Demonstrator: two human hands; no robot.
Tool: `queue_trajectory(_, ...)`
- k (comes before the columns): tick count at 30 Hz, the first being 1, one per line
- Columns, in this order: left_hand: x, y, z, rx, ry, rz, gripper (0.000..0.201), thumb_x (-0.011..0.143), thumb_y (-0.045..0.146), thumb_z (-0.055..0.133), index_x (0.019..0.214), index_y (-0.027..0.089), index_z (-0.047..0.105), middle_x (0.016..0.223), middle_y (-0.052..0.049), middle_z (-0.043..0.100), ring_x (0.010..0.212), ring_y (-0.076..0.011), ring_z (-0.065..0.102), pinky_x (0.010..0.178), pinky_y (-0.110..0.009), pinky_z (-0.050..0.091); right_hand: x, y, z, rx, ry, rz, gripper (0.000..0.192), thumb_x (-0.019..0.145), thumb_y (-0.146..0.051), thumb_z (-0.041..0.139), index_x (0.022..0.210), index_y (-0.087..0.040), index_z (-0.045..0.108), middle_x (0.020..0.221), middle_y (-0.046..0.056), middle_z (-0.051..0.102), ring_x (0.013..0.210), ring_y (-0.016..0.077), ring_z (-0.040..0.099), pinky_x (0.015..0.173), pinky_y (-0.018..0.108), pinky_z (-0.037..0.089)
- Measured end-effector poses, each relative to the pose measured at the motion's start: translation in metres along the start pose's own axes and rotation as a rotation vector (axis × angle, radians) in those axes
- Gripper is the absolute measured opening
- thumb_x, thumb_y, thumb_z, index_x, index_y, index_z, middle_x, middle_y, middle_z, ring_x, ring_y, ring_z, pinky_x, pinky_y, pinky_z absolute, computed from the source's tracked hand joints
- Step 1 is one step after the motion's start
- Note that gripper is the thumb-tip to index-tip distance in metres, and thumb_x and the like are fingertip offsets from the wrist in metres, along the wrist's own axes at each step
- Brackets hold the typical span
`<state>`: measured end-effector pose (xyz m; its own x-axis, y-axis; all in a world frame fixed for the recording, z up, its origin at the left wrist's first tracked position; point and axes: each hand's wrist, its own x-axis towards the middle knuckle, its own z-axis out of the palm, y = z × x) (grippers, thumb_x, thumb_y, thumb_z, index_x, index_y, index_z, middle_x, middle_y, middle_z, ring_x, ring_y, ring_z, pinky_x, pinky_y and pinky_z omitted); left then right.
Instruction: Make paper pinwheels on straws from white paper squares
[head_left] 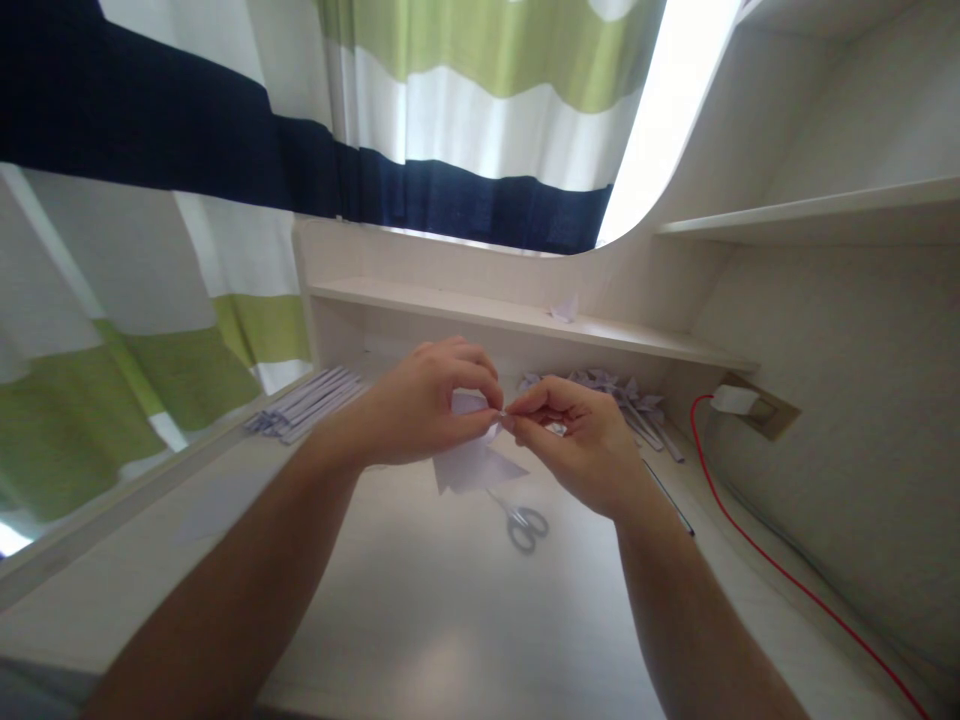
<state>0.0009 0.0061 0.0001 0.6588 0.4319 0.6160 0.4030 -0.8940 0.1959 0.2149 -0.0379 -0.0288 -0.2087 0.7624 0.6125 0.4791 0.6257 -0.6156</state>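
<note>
A folded piece of white paper [469,468] is held up above the desk between my two hands. My left hand [442,400] pinches its upper part between thumb and fingers. From the other side, my right hand [574,430] pinches a small tip at the same spot, its fingertips nearly touching those of the left. The paper's pointed corners hang below the hands; part of it is hidden behind my left fingers. Just under the paper lies a pair of scissors [523,528] with grey handles, its blades partly covered from view.
Rolled paper sticks [315,400] lie at the left. Folded paper pieces with sticks [622,395] are piled at the back right, near a dark thin rod [670,497]. A small folded paper [564,309] sits on the shelf [450,302]. A red cable [765,550] runs down the right side.
</note>
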Motion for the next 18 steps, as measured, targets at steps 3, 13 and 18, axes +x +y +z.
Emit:
queue_trajectory(3,-0.001,0.000,0.001,-0.007,0.016,-0.012,0.008,0.089,0.021,0.071,0.089,0.023,0.079,0.102,-0.004,0.073,0.099,-0.0204,0.066,0.094,-0.036,0.050,0.002,0.005,0.002,0.125,-0.006,0.058,0.005,0.085,-0.022,0.075,0.081,-0.020,0.073,0.074,0.001,0.074,0.069,0.0163,0.067,0.066,0.030,0.052)
queue_trajectory(13,0.002,-0.013,-0.002,-0.049,0.545,-0.329,0.032,0.089,0.043,0.072,0.113,0.021,0.072,0.109,-0.007,0.076,0.096,-0.0228,0.069,0.081,-0.036,0.056,0.017,0.026,0.003,0.353,0.240,0.208,0.015,0.074,-0.023,0.083,0.075,-0.018,0.070,0.066,0.002,0.074,0.059,0.0150,0.068,0.059,0.028,0.052)
queue_trajectory(18,0.003,-0.020,0.000,-0.054,0.388,-0.492,0.041,0.086,0.060,0.070,0.093,0.020,0.078,0.089,-0.007,0.079,0.081,-0.0232,0.071,0.069,-0.034,0.053,0.018,0.028,0.002,0.260,0.376,0.199,0.012,0.077,-0.025,0.080,0.077,-0.017,0.072,0.063,0.003,0.073,0.058,0.0162,0.067,0.059,0.029,0.053)
